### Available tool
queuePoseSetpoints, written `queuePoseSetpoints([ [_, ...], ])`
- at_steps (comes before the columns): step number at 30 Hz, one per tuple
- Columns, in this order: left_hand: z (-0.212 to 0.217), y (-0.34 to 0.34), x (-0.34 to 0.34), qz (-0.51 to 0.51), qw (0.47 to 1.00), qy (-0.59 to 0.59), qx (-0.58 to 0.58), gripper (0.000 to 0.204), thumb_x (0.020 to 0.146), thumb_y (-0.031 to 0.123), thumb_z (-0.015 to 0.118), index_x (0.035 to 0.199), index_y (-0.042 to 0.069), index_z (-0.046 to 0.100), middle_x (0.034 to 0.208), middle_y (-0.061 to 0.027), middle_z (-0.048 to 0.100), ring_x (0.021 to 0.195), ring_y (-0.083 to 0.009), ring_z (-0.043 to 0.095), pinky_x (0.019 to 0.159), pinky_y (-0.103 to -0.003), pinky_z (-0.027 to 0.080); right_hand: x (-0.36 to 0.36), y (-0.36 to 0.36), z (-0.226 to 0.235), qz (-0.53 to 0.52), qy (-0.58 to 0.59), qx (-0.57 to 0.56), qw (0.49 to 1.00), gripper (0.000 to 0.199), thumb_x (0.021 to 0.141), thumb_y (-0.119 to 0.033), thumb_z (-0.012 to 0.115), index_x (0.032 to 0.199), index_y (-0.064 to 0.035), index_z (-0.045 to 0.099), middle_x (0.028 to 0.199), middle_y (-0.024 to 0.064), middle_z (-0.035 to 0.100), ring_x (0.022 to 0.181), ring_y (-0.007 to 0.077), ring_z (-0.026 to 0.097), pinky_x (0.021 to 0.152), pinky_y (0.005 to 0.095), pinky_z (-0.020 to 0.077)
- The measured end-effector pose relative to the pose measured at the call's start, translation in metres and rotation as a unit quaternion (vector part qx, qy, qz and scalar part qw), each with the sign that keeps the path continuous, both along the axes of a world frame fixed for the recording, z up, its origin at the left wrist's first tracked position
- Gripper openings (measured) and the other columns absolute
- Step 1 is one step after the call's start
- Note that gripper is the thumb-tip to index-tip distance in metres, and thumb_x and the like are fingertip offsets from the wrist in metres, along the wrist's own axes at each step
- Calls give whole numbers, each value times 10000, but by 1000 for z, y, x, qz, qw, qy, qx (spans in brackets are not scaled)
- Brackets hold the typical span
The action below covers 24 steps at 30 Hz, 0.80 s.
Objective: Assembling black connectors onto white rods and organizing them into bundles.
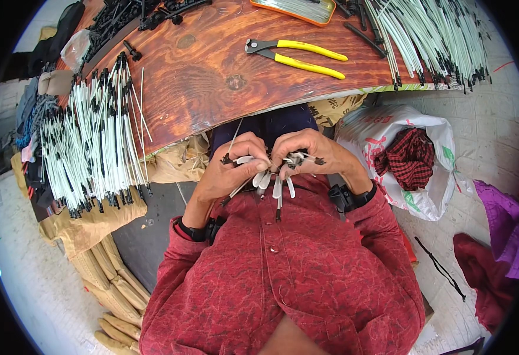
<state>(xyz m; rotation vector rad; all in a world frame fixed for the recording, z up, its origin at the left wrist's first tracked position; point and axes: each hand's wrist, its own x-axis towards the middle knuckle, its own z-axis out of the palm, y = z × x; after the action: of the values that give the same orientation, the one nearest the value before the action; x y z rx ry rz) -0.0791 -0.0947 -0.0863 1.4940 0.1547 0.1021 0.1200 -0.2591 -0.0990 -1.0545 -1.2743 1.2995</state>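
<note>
Over the person's lap, just off the near edge of the table (212, 77), I have both hands working close together. The left hand (242, 164) is narrow, thumb and forefinger drawn in on a small bunch of pale strips (278, 187) with dark ends. The right hand (307, 148) is curled just beside it, its fingers also gripping part of that bunch; I cannot tell which hand bears each strip. Several strips fan downward below the fingertips, in front of the red shirt (271, 278), while a thin rod (236, 133) slants up past the left hand.

On the table ahead of the hands I see pliers (311, 49) with yellow handles, lying with their dark head to the left and the handles spread. Beyond them, at the top of my view, sits an orange-rimmed tray (289, 15) holding fine, pale pieces. To the left I have a large heap of pale rods (97, 139) with black ends, and to the right a second heap (428, 38) of similar rods, reaching over the table edge. Black parts (114, 26) crowd the far left.

Down on the right, a white plastic bag (357, 136) stands open around a red-and-black checked cloth (410, 158).
</note>
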Motion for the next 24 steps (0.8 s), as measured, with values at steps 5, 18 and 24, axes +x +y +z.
queuePoseSetpoints([
  [5, 8, 5, 0, -49, 998, 28, -30, 180, 898, 79, 774, 1067, 30, 738, 1029, -64, 665, 1013, -187, 637, 914, -326, 483, -1, -2, -2, -19, 26, 12, 999, 182, 868, -128, 827, 968, -17, 724, 954, 67, 695, 891, 175, 670, 806, 324, 514],
  [18, 24, -14, 17, -13, 998, -3, 69, 159, 923, 112, 771, 1023, 2, 715, 952, -75, 689, 886, -162, 659, 807, -323, 521, -11, -21, -5, -137, 115, -25, 984, 154, 932, -58, 742, 1023, -19, 625, 973, 22, 665, 914, 72, 603, 783, 267, 497],
  [24, 38, -23, 19, -22, 995, -55, 86, 152, 838, 69, 812, 953, 25, 722, 928, -76, 690, 859, -174, 658, 768, -322, 501, -14, -29, 28, -153, 34, 55, 986, 158, 901, -64, 770, 976, -27, 636, 981, 64, 669, 874, 166, 640, 777, 317, 503],
])
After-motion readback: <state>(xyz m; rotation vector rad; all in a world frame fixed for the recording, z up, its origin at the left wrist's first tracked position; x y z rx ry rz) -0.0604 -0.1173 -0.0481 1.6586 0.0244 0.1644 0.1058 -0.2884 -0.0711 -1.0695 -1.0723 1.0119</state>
